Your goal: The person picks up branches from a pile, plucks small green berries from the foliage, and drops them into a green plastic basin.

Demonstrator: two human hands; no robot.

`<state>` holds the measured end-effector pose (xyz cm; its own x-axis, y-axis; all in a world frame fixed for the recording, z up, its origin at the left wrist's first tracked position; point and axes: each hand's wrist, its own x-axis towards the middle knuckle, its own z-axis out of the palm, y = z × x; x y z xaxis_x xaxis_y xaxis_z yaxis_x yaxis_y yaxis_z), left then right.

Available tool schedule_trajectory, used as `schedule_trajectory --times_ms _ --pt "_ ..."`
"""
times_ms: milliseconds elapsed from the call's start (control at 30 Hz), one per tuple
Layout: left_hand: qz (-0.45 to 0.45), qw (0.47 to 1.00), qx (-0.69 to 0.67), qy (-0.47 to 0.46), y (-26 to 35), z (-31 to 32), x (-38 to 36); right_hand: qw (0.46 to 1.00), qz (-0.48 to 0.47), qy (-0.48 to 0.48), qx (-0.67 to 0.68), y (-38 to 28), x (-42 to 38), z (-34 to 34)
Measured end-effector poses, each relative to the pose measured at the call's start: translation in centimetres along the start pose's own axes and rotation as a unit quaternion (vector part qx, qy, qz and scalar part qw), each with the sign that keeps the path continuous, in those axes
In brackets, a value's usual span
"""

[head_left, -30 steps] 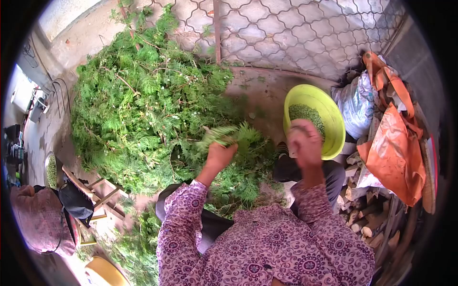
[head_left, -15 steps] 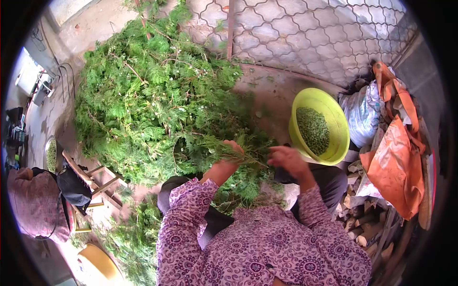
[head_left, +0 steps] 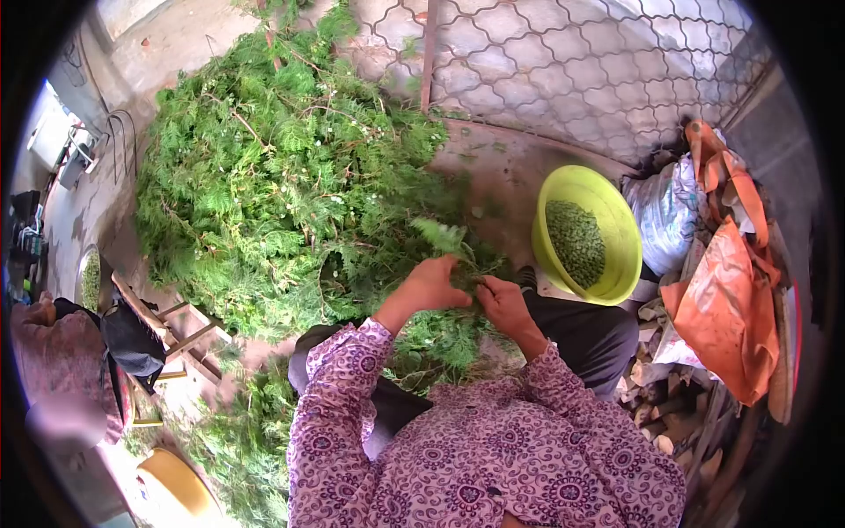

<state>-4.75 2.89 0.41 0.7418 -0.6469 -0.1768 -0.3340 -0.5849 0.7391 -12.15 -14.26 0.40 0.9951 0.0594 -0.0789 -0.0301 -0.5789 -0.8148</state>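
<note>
My left hand (head_left: pixel 429 286) is curled round a leafy evergreen sprig (head_left: pixel 444 236), whose feathery tip points up and away from me. Close to its right, my right hand (head_left: pixel 506 308) has its thumb and fingers pinched together at the sprig's stem; any small piece between those fingertips is hidden. Both hands are above my lap, at the near edge of a large heap of cut evergreen branches (head_left: pixel 273 185) dotted with small pale cones. A yellow-green basin (head_left: pixel 627 220), part filled with small green cones (head_left: pixel 575 242), stands tilted beyond my right knee.
Wire mesh (head_left: pixel 563 70) borders the back. On the right are a white sack (head_left: pixel 664 216), an orange bag (head_left: pixel 726 308) and stacked firewood (head_left: pixel 678 422). At left, another person (head_left: pixel 66 370) sits near a wooden frame (head_left: pixel 189 339) and a yellow tub (head_left: pixel 180 484).
My right hand has come down and left, closer to my left hand, and its fingers have closed. The sprig now points upward instead of lying sideways to the right.
</note>
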Motion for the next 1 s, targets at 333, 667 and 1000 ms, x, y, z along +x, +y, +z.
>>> schedule_trajectory --times_ms 333,667,1000 --pt "-0.052 0.847 -0.514 0.128 -1.1 2.2 1.8 0.986 -0.112 0.092 -0.087 1.7 -1.9 4.8" --pt "0.0 0.771 -0.622 0.136 -0.3 1.6 1.0 0.996 -0.017 -0.085 0.015 -1.6 -1.2 2.0" --pt "0.034 0.909 -0.393 0.137 -0.6 2.6 0.7 0.979 -0.094 0.131 0.123 -3.0 1.7 -1.5"
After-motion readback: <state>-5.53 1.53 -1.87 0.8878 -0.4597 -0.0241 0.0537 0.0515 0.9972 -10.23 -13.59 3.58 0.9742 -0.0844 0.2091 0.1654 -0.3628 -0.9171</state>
